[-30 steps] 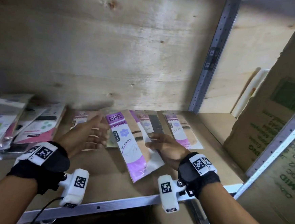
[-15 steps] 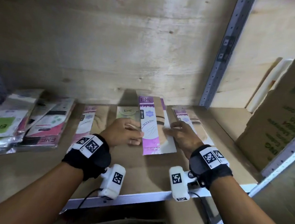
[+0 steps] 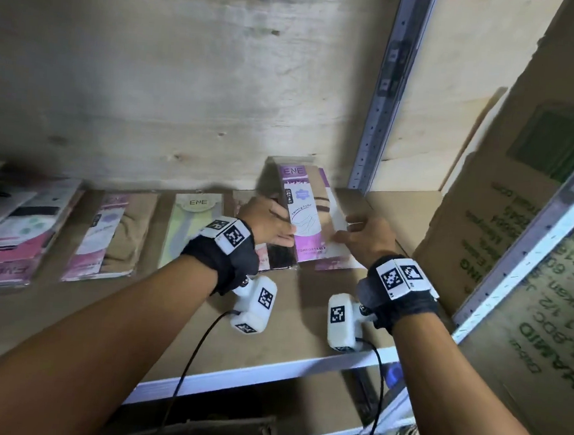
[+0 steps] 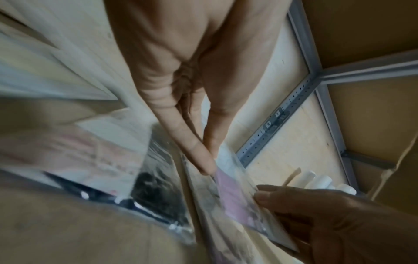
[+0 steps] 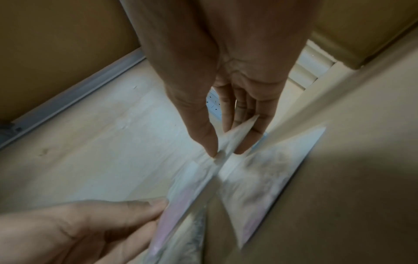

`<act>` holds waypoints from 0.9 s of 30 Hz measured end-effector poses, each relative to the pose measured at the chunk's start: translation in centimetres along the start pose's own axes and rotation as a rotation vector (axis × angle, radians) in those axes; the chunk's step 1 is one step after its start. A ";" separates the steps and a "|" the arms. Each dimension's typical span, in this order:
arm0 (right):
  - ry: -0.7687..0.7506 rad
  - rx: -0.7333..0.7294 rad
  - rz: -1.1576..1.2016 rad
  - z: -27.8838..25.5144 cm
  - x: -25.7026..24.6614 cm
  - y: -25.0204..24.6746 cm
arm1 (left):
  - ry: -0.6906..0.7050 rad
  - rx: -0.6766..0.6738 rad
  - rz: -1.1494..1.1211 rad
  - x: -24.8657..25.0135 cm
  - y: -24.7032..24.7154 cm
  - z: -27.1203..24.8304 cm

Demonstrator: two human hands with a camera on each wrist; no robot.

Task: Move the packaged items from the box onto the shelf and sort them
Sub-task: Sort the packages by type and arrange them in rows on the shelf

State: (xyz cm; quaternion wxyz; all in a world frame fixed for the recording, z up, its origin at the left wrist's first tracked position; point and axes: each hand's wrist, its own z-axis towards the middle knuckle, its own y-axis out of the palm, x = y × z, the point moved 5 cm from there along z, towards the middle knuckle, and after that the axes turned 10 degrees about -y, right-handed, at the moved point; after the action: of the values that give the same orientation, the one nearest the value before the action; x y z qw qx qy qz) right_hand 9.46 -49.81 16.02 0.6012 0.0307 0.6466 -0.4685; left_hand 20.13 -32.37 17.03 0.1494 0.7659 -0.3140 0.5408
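A purple-and-white ENE package [image 3: 304, 215] is tilted up off the wooden shelf [image 3: 289, 306], near the back wall. My left hand [image 3: 271, 226] pinches its left edge between thumb and fingers [image 4: 203, 157]. My right hand [image 3: 363, 237] pinches its right edge, thumb [image 5: 208, 139] on one face and fingers on the other. Below it another purple package [image 3: 330, 263] lies flat, with a dark-contents package [image 3: 279, 258] beside it. Both wrist views are motion-blurred.
A pale green ENE package [image 3: 189, 223], a purple-and-tan package [image 3: 109, 234] and a pile of pink packets [image 3: 10, 230] lie in a row to the left. A grey shelf upright [image 3: 385, 87] and a large cardboard box [image 3: 517, 235] stand on the right. A box [image 3: 210, 431] sits below the shelf.
The purple package lay flat under both hands; now both hands pinch its edges and it is raised on a tilt, further back and to the right.
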 end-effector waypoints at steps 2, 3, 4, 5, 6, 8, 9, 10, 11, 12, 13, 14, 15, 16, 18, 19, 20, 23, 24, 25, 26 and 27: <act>0.010 -0.006 -0.034 0.1 0.7 -0.4 | -0.042 0.007 0.022 0.1 1.4 0.9; 0.012 -0.012 -0.041 0.1 1.0 -0.5 | -0.060 0.006 0.021 0.2 2.0 1.4; 0.016 -0.013 -0.044 0.1 1.2 -0.7 | -0.073 0.012 0.021 0.2 2.7 1.9; 0.023 -0.009 -0.045 0.2 1.4 -0.9 | -0.085 0.018 0.029 0.3 3.2 2.3; 0.035 -0.002 -0.046 0.2 1.6 -1.0 | -0.096 0.030 0.034 0.4 3.5 2.8; 0.069 -0.011 -0.062 0.3 2.1 -0.9 | -0.117 0.069 0.075 0.5 4.1 3.7; 0.089 -0.029 -0.082 0.3 2.3 -0.8 | -0.121 0.092 0.109 0.5 4.2 4.2; 0.106 -0.048 -0.106 0.3 2.3 -0.6 | -0.122 0.112 0.138 0.4 4.3 4.6; 0.120 -0.056 -0.126 0.3 2.4 -0.6 | -0.124 0.127 0.160 0.3 4.5 4.9; 0.129 -0.058 -0.141 0.4 2.5 -0.6 | -0.128 0.137 0.186 0.1 4.7 5.3; 0.136 -0.057 -0.150 0.5 2.6 -0.6 | -0.132 0.143 0.219 -0.1 4.9 5.6; 0.142 -0.057 -0.157 0.5 2.7 -0.6 | -0.137 0.136 0.253 -0.2 5.1 5.8; 0.146 -0.061 -0.160 0.6 2.7 -0.5 | -0.148 0.124 0.260 -0.3 5.2 5.7; 0.148 -0.067 -0.163 0.6 2.8 -0.4 | -0.160 0.124 0.255 -0.2 5.2 5.7; 0.152 -0.070 -0.158 0.7 3.0 -0.3 | -0.157 0.171 0.301 0.2 4.8 5.5; 0.154 -0.070 -0.153 0.6 3.0 -0.3 | -0.145 0.197 0.345 0.3 4.8 5.4; 0.155 -0.070 -0.150 0.6 3.1 -0.3 | -0.124 0.220 0.394 0.3 4.6 5.3; 0.157 -0.081 -0.145 0.5 3.0 -0.2 | -0.066 0.247 0.489 0.4 4.5 5.2; 0.159 -0.087 -0.141 0.5 2.9 -0.3 | -0.067 0.241 0.507 0.5 4.4 5.0; 0.164 -0.093 -0.133 0.5 2.9 -0.2 | -0.091 0.214 0.496 0.5 4.4 5.0; 0.165 -0.097 -0.126 0.4 2.8 -0.3 | -0.119 0.183 0.472 0.6 4.5 4.7; 0.166 -0.095 -0.119 0.3 2.7 -0.4 | -0.133 0.173 0.454 0.7 4.4 4.5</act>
State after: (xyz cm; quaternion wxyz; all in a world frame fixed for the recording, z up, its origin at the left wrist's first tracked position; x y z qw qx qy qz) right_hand 8.71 -51.62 14.13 0.5177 0.0025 0.7162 -0.4680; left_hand 20.74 -38.49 15.53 -0.0629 0.7195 -0.4399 0.5337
